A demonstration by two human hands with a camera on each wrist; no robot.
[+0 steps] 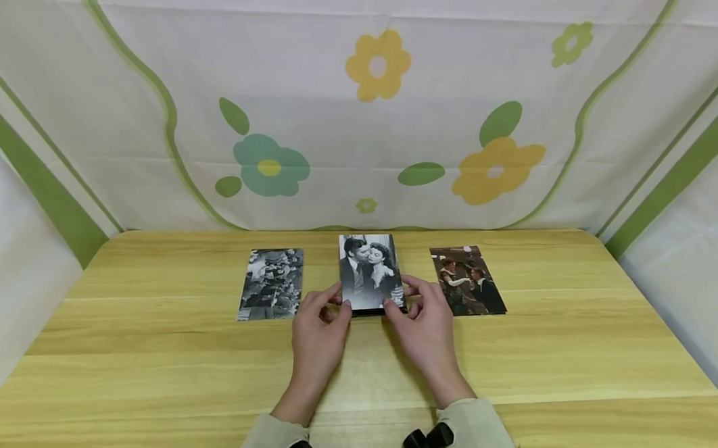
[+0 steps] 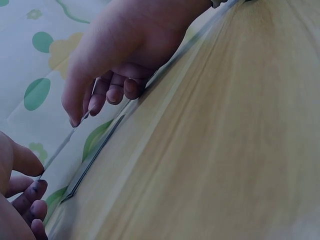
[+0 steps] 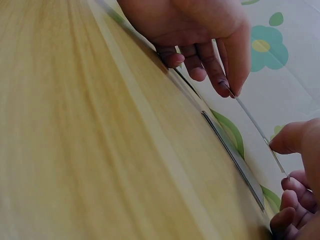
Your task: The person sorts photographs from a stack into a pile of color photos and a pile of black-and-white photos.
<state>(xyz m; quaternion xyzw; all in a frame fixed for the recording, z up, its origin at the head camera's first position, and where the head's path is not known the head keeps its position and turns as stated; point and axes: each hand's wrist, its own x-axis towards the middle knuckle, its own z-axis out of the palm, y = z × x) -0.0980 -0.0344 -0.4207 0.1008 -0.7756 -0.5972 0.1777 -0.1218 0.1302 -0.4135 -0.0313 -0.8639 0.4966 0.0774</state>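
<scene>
Head view: a couple photograph (image 1: 365, 272) is being pinched at its edges by the left hand (image 1: 321, 333) and right hand (image 1: 429, 336), and is being held just above a thin stack (image 3: 237, 161) on the table (image 1: 162, 369), between a crowd photograph (image 1: 272, 284) and a colour photograph (image 1: 468, 282).

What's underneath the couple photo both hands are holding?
Under the held photo, across a gap, a dark-edged card or thin pile lies on the table. From above only a dark strip peeks out; the rest is covered, so any picture there can't be seen.
</scene>
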